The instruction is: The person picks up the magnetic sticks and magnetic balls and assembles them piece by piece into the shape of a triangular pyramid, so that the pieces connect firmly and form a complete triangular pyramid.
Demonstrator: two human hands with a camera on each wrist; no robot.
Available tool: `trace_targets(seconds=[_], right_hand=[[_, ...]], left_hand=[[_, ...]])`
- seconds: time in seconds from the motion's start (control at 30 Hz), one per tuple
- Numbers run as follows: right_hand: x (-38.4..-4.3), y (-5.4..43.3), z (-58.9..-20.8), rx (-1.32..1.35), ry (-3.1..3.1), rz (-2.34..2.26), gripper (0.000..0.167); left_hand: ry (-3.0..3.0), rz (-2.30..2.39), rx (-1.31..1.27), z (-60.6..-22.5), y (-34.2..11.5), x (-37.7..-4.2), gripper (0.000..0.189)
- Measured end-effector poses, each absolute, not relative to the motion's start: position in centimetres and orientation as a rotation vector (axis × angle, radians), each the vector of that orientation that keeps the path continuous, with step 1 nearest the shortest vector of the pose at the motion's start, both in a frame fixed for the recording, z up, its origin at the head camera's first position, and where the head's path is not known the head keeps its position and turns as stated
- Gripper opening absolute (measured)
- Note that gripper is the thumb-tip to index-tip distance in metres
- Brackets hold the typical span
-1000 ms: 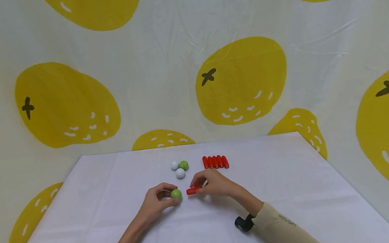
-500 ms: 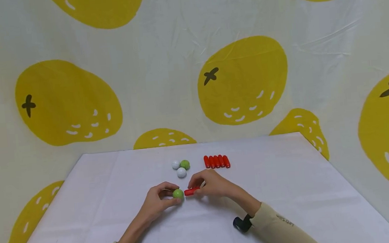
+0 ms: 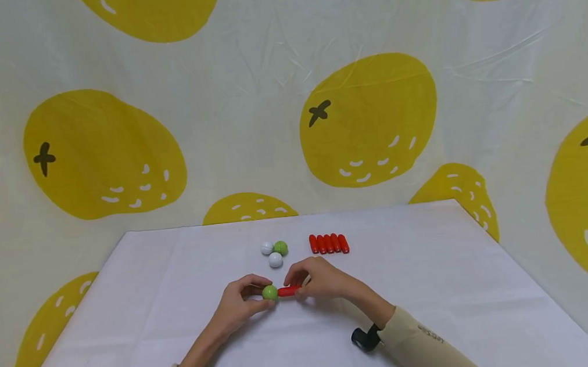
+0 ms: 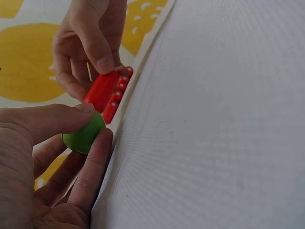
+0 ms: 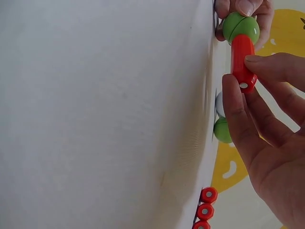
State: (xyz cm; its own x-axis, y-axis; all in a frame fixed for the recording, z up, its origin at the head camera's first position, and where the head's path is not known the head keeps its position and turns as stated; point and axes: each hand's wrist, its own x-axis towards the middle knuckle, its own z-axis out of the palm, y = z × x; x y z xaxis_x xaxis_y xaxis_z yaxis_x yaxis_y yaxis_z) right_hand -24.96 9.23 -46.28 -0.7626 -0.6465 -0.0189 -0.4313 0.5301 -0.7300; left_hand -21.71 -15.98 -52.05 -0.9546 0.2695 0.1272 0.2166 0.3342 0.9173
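Note:
Between the thumb and fingers of my left hand (image 3: 235, 302) is a green ball (image 3: 270, 292) with a seam around it. My right hand (image 3: 325, 278) pinches a red faceted rod (image 3: 286, 292), holding it about level and pointing left. The rod's left end meets the ball; in the right wrist view the red rod (image 5: 242, 57) and green ball (image 5: 237, 29) look in contact. A small silver disc shows on the rod's other end. Both hands are low over the white table (image 3: 298, 352).
Beyond the hands, two white balls (image 3: 275, 259) and another green ball (image 3: 281, 247) sit in a cluster. To their right lies a row of several red rods (image 3: 329, 244), side by side. A curtain (image 3: 247, 123) with yellow fruit prints hangs behind the table.
The red rod has moved left and the green ball slightly right, so the gap between them has gone. Both hands keep their grips. The rods and balls at the back stay put.

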Motion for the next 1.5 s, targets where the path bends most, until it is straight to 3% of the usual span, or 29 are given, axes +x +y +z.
trace_targets(seconds=[1.23, 1.5], right_hand=[[-25.17, 8.91, -46.47, -0.920, 2.455, -1.062, 0.024], [-25.59, 9.19, -45.95, -0.824, 2.456, -1.050, 0.025]], left_hand=[[2.598, 1.669, 0.501, -51.72, -16.52, -21.35, 0.035], [2.625, 1.643, 0.537, -52.22, -16.57, -21.78, 0.036]])
